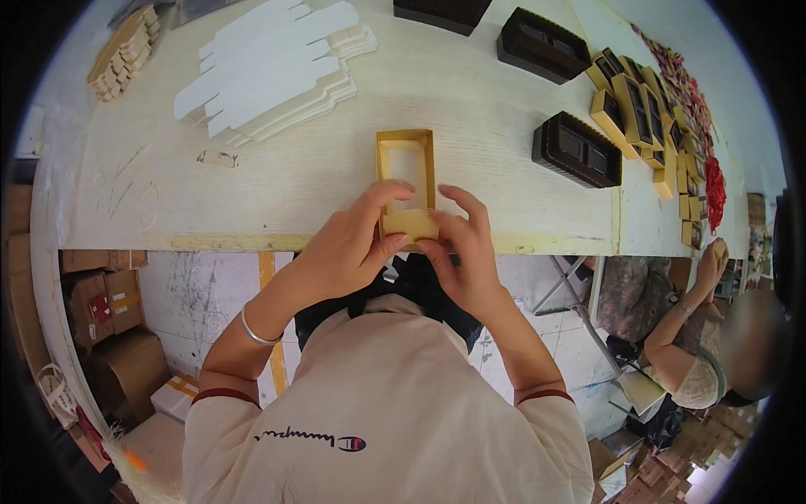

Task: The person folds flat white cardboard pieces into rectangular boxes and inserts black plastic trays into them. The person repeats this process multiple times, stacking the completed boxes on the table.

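Observation:
A small gold cardboard box (429,155), open at the top with a white bottom inside, lies on the table in front of me, its long side pointing away. My left hand (359,231) grips its near left corner, thumb on the near end panel and fingers curled over the side. At the near right corner, my right hand (462,244) pinches the same end panel between thumb and fingers, with the index finger raised above the box. The fingers partly cover the near end.
Flat white box blanks (269,67) are stacked at the far left, near a pile of folded cardboard strips (124,55). Dark plastic trays (576,151) stand in stacks on the right. Beyond them are filled gold boxes (630,109) and red cords (715,193). Another person (684,353) sits at right.

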